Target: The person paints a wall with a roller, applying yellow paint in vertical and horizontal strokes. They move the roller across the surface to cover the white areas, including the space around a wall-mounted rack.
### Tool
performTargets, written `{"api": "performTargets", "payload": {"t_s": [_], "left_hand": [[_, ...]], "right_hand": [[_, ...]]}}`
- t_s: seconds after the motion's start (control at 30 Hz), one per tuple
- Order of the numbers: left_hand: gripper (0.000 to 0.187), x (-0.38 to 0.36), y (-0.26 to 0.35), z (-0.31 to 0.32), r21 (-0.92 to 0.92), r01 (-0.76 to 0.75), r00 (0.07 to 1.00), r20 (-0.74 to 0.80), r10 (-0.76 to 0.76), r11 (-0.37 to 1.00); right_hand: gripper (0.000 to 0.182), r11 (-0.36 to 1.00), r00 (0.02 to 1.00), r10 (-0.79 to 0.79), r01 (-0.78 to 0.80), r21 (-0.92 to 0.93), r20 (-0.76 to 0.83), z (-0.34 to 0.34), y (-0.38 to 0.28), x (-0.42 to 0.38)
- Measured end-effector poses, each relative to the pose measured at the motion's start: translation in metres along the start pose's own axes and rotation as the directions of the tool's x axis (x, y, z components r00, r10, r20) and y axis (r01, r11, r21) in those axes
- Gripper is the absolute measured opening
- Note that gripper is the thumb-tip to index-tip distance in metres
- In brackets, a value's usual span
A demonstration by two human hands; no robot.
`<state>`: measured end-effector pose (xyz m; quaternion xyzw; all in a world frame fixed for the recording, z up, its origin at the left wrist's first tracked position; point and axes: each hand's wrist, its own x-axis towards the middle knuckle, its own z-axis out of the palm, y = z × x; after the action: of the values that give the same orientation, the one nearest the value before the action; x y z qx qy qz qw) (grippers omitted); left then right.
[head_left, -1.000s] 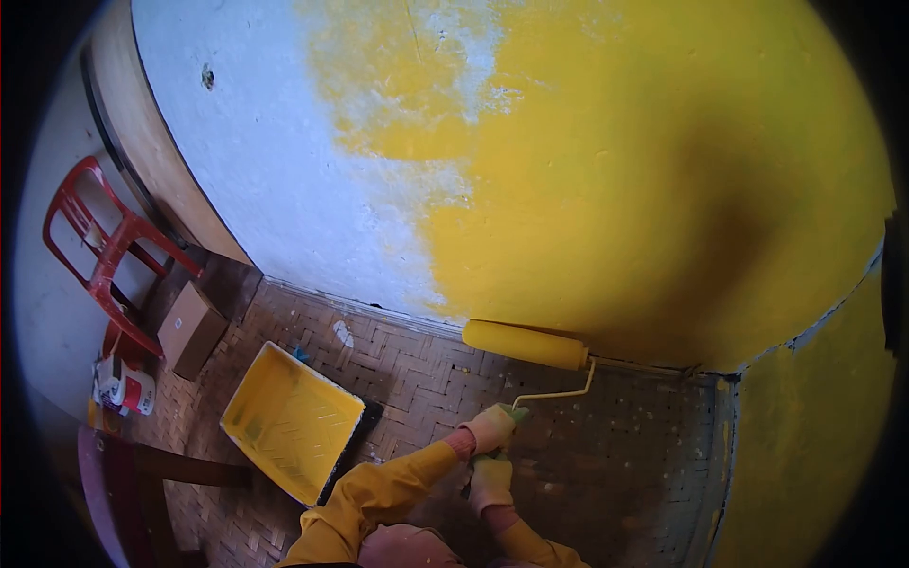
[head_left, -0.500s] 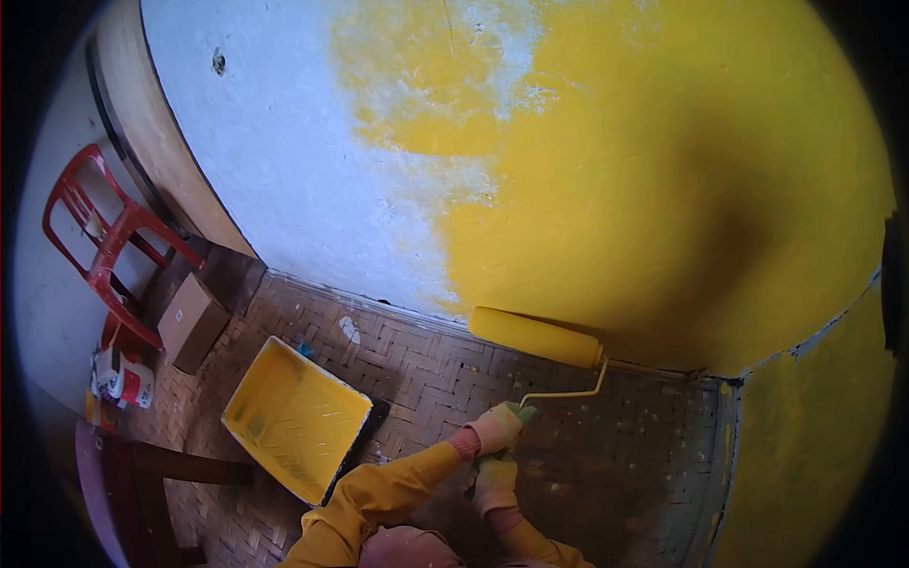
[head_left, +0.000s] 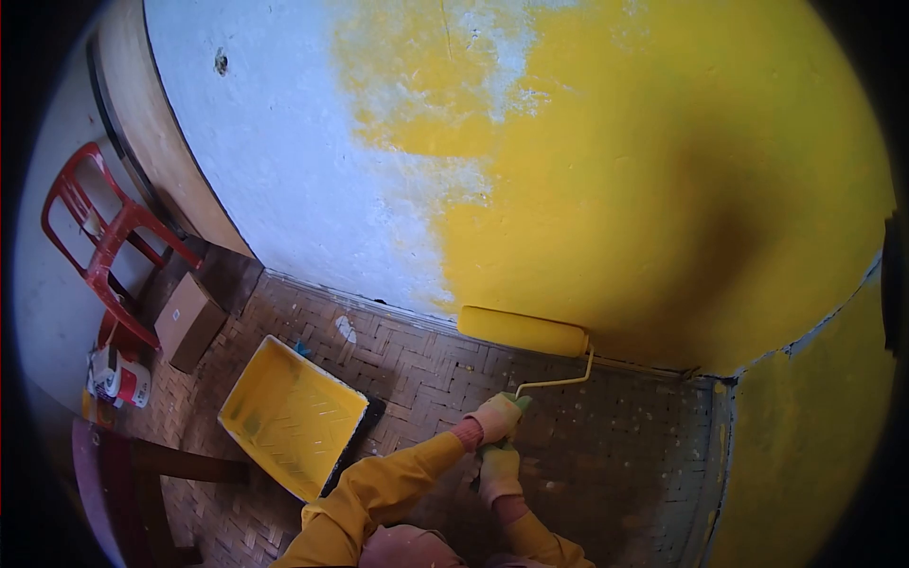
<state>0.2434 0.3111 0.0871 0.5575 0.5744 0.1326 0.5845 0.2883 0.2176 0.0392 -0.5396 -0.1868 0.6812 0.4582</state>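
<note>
A yellow-covered paint roller (head_left: 523,330) lies against the foot of the wall (head_left: 606,189), which is part yellow, part pale blue-white. Its wire frame runs down to the handle, round which my gloved left hand (head_left: 499,417) is closed. Just below, my gloved right hand (head_left: 499,472) is also closed on the handle, close to the left one. The handle itself is mostly hidden by the gloves. Left of my hands, a paint tray (head_left: 295,417) with yellow paint rests on the woven floor (head_left: 407,379).
At the left stand a red plastic chair (head_left: 112,239), a cardboard box (head_left: 189,322) and a white and red paint bucket (head_left: 131,383). A dark wooden piece of furniture (head_left: 104,483) is at the lower left. A yellow wall meets the corner at right.
The roller has shifted slightly left and a little up along the wall's foot. Both hands have moved slightly with it, still on the handle.
</note>
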Motion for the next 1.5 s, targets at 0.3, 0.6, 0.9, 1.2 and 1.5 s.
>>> {"api": "performTargets", "payload": {"t_s": [0.3,0.6,0.9,1.2,1.5], "left_hand": [[0.024,-0.032,0.005,0.02,0.575,-0.432,0.87,0.063,0.489,0.695],[0.021,0.009,0.0,0.037,0.54,-0.369,0.929,0.197,0.312,0.757],[0.025,0.003,0.007,0.027,0.645,-0.467,0.866,0.196,0.46,0.605],[0.023,-0.033,0.017,0.016,0.712,-0.464,0.764,0.02,0.644,0.528],[0.025,-0.034,0.044,0.0,0.297,-0.27,0.957,-0.024,0.29,0.916]], "right_hand": [[0.009,0.986,0.984,-0.163,0.161,-0.039,-0.067,-0.01,0.009,-0.027],[0.013,0.982,0.989,0.12,-0.106,0.157,-0.085,-0.005,-0.049,-0.051],[0.011,0.998,0.993,-0.051,0.055,0.033,-0.108,-0.014,-0.023,-0.026],[0.008,0.947,0.946,-0.314,0.305,-0.1,-0.083,0.013,-0.051,-0.057],[0.013,0.954,0.964,-0.263,0.256,-0.159,-0.025,-0.002,-0.039,-0.031]]}}
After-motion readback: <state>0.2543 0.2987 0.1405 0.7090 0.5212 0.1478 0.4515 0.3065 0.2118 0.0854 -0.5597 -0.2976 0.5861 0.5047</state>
